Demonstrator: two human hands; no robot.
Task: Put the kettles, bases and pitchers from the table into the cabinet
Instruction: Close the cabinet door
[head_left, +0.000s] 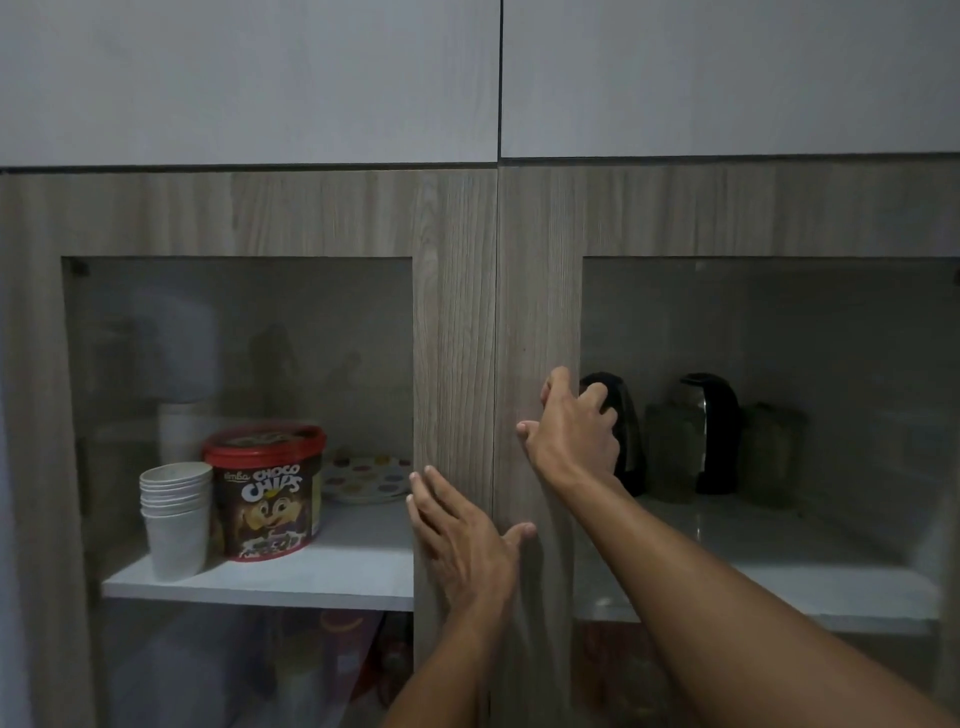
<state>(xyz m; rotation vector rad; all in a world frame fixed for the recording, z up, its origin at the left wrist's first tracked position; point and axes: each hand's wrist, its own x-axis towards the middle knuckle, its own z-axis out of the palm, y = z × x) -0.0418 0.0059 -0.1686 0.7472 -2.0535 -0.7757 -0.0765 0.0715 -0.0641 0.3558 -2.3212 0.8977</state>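
Both hands lay against the wood-grain frames of the two glass-paned cabinet doors, where they met at the centre seam. The left hand (462, 540) pressed flat on the left door (452, 312), fingers (431, 493) stretched out and spread, gripping nothing. The right hand (571, 436) rested higher on the right door (535, 291), its fingers (597, 397) curled loosely over the inner edge of the frame beside the glass; whether they actually gripped that edge could not be told.

Behind the right pane, two dark kettles (711, 431) stood on the white shelf (779, 561) towards its back-left part, with pale, see-through pitchers (670, 452) just beside them, dim and blurred.

Behind the left pane, a stack of white paper cups (174, 514) stood near the front-left corner of its shelf, a red-lidded Choco Chips tub (265, 493) just beside it, and dotted plates (363, 478) behind.
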